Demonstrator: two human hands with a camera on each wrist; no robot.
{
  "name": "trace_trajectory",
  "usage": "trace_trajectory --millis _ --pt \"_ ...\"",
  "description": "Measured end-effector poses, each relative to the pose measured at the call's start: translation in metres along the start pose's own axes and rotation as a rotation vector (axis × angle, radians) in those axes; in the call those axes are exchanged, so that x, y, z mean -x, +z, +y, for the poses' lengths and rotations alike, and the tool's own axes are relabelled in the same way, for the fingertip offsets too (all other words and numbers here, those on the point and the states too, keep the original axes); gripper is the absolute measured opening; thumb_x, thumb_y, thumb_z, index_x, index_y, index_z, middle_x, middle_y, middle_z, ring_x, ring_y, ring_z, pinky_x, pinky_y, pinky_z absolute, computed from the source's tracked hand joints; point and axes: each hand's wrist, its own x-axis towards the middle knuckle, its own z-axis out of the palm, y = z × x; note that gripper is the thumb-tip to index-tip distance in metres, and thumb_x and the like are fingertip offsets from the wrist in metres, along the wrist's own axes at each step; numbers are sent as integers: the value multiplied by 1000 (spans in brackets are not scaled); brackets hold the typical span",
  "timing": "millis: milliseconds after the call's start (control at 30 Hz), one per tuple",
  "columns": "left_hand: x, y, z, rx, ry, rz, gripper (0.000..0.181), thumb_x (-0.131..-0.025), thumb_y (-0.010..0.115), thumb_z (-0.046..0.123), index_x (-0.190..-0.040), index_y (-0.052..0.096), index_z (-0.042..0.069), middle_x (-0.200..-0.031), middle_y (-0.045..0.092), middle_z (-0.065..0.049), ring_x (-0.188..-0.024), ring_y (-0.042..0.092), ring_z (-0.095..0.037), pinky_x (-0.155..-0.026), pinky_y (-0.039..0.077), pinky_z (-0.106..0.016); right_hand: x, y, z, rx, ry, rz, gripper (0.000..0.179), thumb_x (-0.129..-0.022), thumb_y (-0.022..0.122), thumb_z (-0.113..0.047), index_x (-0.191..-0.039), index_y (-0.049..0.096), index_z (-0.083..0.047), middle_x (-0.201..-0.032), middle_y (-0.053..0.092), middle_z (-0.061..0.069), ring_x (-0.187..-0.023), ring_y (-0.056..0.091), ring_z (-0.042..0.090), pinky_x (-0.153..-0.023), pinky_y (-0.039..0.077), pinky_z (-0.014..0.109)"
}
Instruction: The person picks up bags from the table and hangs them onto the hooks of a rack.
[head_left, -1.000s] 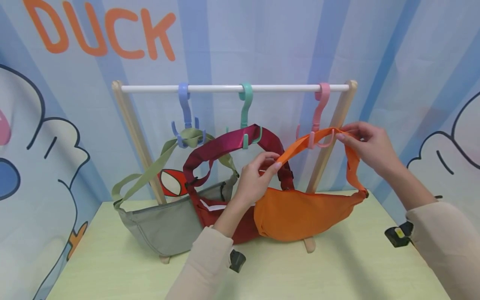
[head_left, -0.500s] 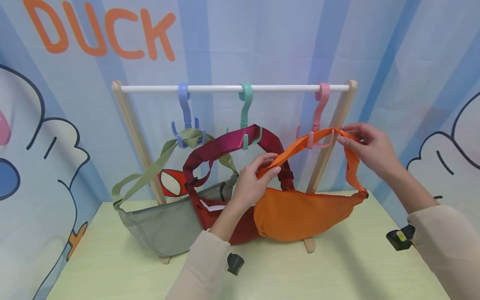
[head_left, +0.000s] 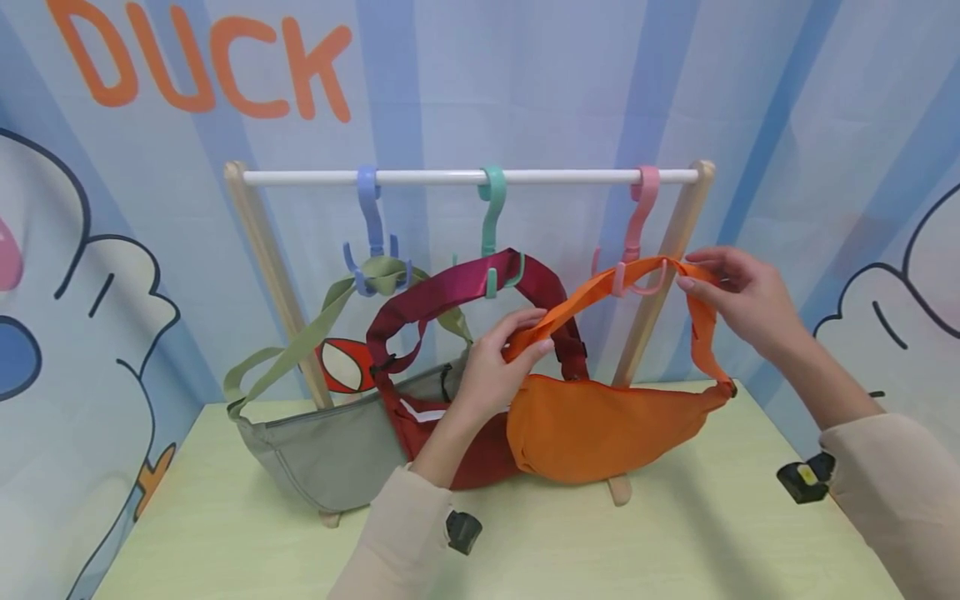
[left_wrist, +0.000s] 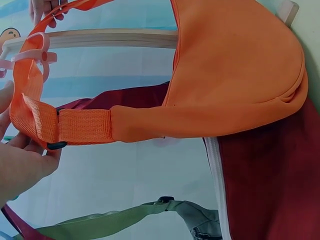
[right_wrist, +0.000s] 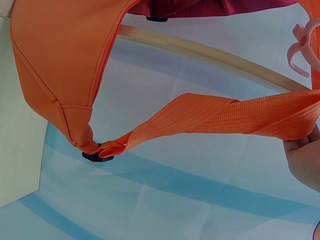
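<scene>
An orange waist bag (head_left: 611, 429) hangs at the right of the rack, its strap (head_left: 581, 298) laid over the prongs of the pink hook (head_left: 637, 218). My left hand (head_left: 495, 367) holds the strap's left part between thumb and fingers, close to the black buckle (left_wrist: 57, 145) in the left wrist view. To the right of the hook, my right hand (head_left: 738, 292) pinches the strap where it bends down. From there the strap drops to another black buckle (right_wrist: 98, 152) at the bag's end. The left arm hides part of the dark red bag (head_left: 483, 454).
The dark red bag's strap lies over the green hook (head_left: 491, 208). A grey-green bag (head_left: 322, 454) hangs from the blue hook (head_left: 369, 208) at left. All hooks sit on the white bar (head_left: 435, 177) of a wooden rack, which stands on a pale table (head_left: 555, 542).
My left hand has slid down and left along the orange strap, towards the bag's left end. My right hand has shifted slightly right, still on the strap.
</scene>
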Motion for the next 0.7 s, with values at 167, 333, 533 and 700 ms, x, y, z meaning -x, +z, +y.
trace_trajectory --millis 167,333,533,700 --pt "1 -2 -3 -4 0 12 40 -88 61 24 -126 53 13 -112 59 -2 -82 56 -18 -62 47 -26 0 0 0 -4 -1 2 45 -87 60 -35 -123 51 -9 -108 54 8 -85 54 1 -68 46 14" --pt "4 -4 -7 -27 20 17 39 -89 61 24 -126 53 14 -109 60 -3 -86 56 -16 -66 48 -30 2 0 0 7 -8 -1 45 -87 60 -34 -123 50 -9 -108 54 9 -87 53 4 -68 46 14" --pt "6 -7 -10 -44 28 19 41 -88 61 23 -127 53 11 -108 60 -5 -98 53 -17 -77 46 -37 3 0 1 13 -19 -1 45 -88 60 -33 -124 50 -8 -110 53 8 -93 49 11 -68 45 13" --pt "8 -11 -13 -32 25 24 42 -88 62 20 -127 52 11 -114 58 -7 -104 52 -20 -85 44 -38 5 -1 1 16 -25 -3 45 -88 60 -32 -125 50 -8 -112 53 8 -97 48 13 -68 44 13"
